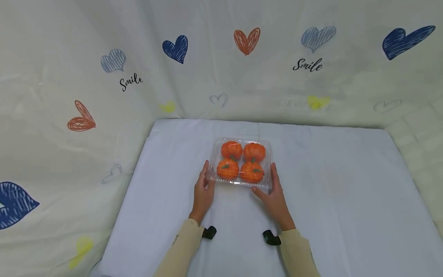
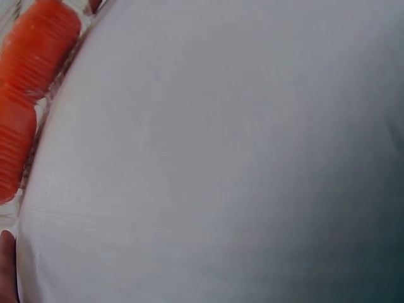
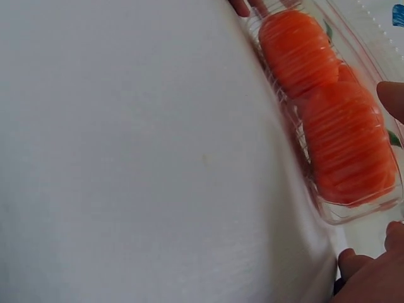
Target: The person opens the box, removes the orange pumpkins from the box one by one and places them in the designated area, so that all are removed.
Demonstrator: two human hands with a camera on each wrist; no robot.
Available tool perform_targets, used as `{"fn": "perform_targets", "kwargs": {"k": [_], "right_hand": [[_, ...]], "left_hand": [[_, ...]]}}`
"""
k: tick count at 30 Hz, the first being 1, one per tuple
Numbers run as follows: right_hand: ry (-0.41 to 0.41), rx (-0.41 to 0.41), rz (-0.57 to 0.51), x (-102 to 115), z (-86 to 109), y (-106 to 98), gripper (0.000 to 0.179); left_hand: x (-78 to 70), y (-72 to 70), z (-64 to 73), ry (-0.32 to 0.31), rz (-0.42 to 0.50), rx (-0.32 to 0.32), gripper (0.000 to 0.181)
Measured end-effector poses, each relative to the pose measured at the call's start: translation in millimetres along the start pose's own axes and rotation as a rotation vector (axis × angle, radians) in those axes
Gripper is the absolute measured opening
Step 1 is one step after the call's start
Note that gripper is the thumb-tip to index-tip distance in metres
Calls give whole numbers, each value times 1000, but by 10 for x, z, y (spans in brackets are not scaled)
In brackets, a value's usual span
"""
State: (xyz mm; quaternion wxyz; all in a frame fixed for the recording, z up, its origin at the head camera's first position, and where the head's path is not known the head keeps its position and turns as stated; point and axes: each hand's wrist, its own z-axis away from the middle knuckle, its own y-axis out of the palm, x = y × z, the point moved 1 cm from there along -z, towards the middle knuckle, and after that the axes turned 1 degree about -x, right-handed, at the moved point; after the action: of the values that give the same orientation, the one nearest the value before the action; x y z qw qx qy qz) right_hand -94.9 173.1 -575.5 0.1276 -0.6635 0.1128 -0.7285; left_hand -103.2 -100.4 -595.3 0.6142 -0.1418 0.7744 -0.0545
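Observation:
A clear plastic clamshell box with several small orange pumpkins inside is over the middle of the table, its lid down. My left hand holds its left front corner, with the fingers along the left side. At the right front corner my right hand grips the box, the thumb on the near edge and fingers along the right side. The right wrist view shows the right thumb over the box's rim and other fingers by its end. Only a fingertip shows at the left wrist view's edge.
A white cloth covers the table. Behind it and at the left hangs a pale curtain printed with hearts and "Smile". Small black devices stick out at both wrists, beside the beige sleeves.

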Motion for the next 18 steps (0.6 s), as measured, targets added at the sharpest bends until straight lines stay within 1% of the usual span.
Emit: {"fn": "perform_targets", "kwargs": {"k": [3,9,13,18], "right_hand": [[-13,-3,-7,24,-13,-22,110],[-33,-7,-14,62,-35,-62,107],[-52,-7,-14,57,0,-69,106],[-92,-27,7,65,57,-70,100]], "left_hand": [[-28,4,-19,-14,0,14,58],[-90,9,-57,-18,12,23,55],[-120,5,-30,-32,11,22,54],[-147,-10,27,-45,22,33,52]]}}
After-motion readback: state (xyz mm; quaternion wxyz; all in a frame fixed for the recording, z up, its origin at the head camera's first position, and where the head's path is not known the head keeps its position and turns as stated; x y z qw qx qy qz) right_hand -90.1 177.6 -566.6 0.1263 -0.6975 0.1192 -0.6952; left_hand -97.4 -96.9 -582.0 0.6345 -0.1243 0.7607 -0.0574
